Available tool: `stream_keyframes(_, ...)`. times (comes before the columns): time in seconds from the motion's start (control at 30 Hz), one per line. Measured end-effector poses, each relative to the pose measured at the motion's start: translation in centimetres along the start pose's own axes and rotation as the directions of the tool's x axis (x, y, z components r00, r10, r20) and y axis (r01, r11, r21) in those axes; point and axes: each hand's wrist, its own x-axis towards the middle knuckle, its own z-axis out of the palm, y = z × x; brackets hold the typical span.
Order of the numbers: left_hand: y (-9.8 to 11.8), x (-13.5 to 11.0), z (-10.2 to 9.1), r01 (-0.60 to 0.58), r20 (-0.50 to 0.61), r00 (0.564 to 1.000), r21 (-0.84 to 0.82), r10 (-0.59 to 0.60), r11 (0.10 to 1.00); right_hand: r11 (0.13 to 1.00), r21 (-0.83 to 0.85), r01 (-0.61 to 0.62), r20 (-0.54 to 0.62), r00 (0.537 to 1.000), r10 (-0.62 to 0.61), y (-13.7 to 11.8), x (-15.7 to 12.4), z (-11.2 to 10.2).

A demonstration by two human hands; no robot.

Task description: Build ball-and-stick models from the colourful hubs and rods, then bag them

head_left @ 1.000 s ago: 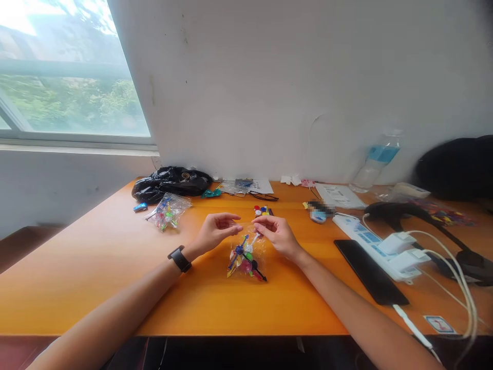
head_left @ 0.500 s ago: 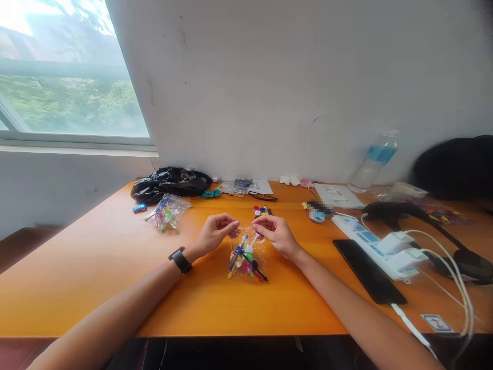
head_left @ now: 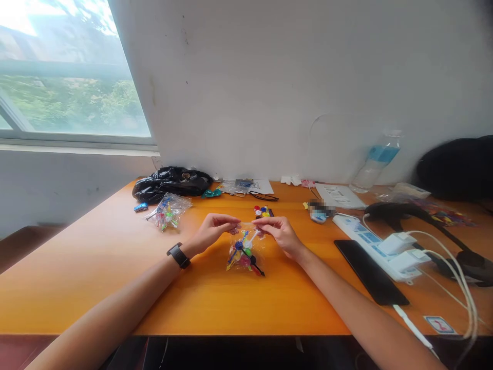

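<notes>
A clear plastic bag (head_left: pixel 246 253) holds several small coloured plastic pieces in blue, white, green, yellow, pink and black. My left hand (head_left: pixel 219 228) pinches the bag's top edge at its left corner. At the right corner, my right hand (head_left: pixel 274 231) pinches the same edge between thumb and fingers. The bag hangs or rests between both hands, just above or on the table; which one I cannot tell. Just beyond my right hand lie small red, yellow and blue plastic pieces (head_left: pixel 263 210), partly hidden by it.
At the left on the wooden table (head_left: pixel 96 277) lie a second bag of coloured pieces (head_left: pixel 168 213) and a black plastic bag (head_left: pixel 171 184). On the right are a phone (head_left: pixel 370 271), a power strip (head_left: pixel 375 249) with chargers, a headset (head_left: pixel 423 226) and a bottle (head_left: pixel 375 159).
The fingers of both hands have straightened and pressed flatter along the bag's top edge, which looks pulled straighter. The bag has shifted slightly upward and left.
</notes>
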Motion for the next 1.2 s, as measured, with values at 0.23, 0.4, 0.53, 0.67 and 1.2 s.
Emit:
stream_keyframes(0.23, -0.6, 0.0, 0.5, -0.026, -0.047, 0.998, 0.073, 0.029, 0.997, 0.988, -0.107, 0.112, 0.059, 0.993, -0.106, 0.0, -0.3, 0.1)
stream_keyframes(0.4, -1.5, 0.6, 0.2, -0.125, -0.009, 0.992, 0.165, 0.128, 0.978, 0.983, -0.162, 0.091, 0.006, 0.996, -0.092, 0.6, 0.2, -0.1)
stream_keyframes(0.53, -1.3, 0.7, -0.2, -0.148, 0.026, 0.989, 0.18, 0.145, 0.972, 0.976, -0.187, 0.113, -0.013, 0.993, -0.118, 1.0, 0.5, -0.2)
stream_keyframes(0.67, -0.6, 0.4, -0.2, -0.087, 0.002, 0.996, 0.072, 0.087, 0.994, 0.974, -0.156, 0.165, -0.033, 0.985, -0.172, 0.8, 0.5, -0.2)
stream_keyframes(1.2, -1.2, 0.3, 0.8, -0.19, 0.145, 0.978, 0.337, 0.148, 0.922, 0.925, -0.374, 0.071, 0.23, 0.973, 0.018, 0.2, -0.5, 0.6)
